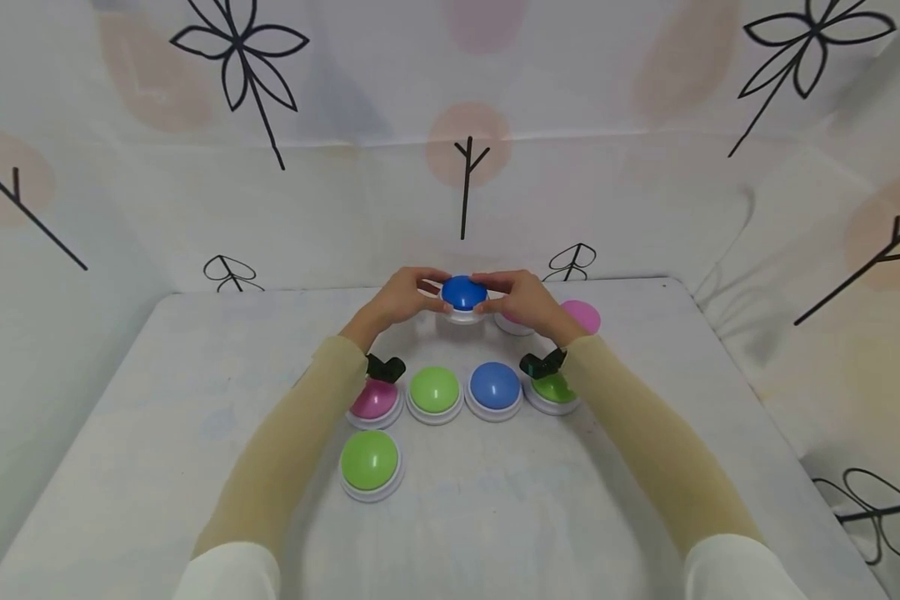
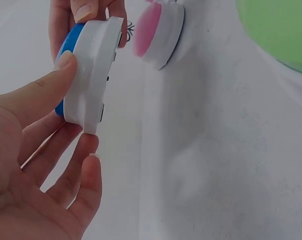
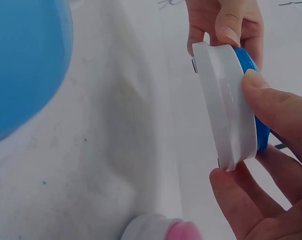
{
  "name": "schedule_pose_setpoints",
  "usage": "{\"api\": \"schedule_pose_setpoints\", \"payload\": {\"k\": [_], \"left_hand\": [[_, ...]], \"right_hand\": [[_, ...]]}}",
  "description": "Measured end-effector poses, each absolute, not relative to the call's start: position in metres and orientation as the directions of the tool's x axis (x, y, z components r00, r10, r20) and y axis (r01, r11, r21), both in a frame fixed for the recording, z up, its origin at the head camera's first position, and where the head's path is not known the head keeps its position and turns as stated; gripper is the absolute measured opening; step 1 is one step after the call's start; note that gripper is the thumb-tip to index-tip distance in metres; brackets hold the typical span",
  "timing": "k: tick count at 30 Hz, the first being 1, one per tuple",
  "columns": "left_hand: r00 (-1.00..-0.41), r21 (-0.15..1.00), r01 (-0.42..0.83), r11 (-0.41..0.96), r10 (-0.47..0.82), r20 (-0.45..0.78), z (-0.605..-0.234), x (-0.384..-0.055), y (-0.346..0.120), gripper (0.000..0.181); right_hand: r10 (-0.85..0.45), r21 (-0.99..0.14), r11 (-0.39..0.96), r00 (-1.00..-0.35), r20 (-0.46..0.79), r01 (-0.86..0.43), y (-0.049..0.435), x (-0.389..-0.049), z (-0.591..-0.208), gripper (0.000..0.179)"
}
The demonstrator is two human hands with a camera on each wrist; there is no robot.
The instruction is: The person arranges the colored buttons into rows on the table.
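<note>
A push button with a blue dome and white base (image 1: 463, 293) is held up off the table near its back edge. My left hand (image 1: 405, 296) pinches its left side, thumb low on the front and fingers behind. On the opposite side my right hand (image 1: 522, 298) grips it the same way. Both wrist views show the white base (image 2: 91, 75) side-on, with small dark pads underneath. Behind the right hand sit a partly hidden pink button (image 1: 516, 325) and another pink button (image 1: 581, 317).
A row across the middle holds a magenta button (image 1: 375, 400), a green button (image 1: 434, 390), a blue button (image 1: 495, 387) and a green button (image 1: 555, 388) under the right wrist. Closer in lies another green button (image 1: 370, 460). A patterned cloth wall (image 1: 390, 208) rises behind the white table (image 1: 217, 375).
</note>
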State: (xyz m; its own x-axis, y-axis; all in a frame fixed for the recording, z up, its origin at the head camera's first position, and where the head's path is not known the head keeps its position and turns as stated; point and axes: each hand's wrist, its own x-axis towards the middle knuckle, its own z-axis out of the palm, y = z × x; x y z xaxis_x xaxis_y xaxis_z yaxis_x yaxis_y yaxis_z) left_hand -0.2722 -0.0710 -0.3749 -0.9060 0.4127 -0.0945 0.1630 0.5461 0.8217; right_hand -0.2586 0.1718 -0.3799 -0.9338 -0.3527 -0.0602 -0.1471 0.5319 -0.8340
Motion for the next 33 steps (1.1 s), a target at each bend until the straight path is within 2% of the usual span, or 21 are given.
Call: {"api": "schedule_pose_setpoints", "payload": {"k": [26,33], "left_hand": [[-0.913,0.836,0.178,0.519,0.403,-0.056,-0.365,-0.233,-0.082,0.057],[-0.913,0.817,0.210,0.536,0.407,-0.032,-0.369,-0.221,-0.085,0.056]], "right_hand": [[-0.360,-0.889,0.446,-0.930,-0.072,-0.104,0.170,-0.219,-0.372,0.054],[-0.390,-0.894,0.420,-0.920,-0.020,-0.159,0.169,-0.207,-0.378,0.052]]}}
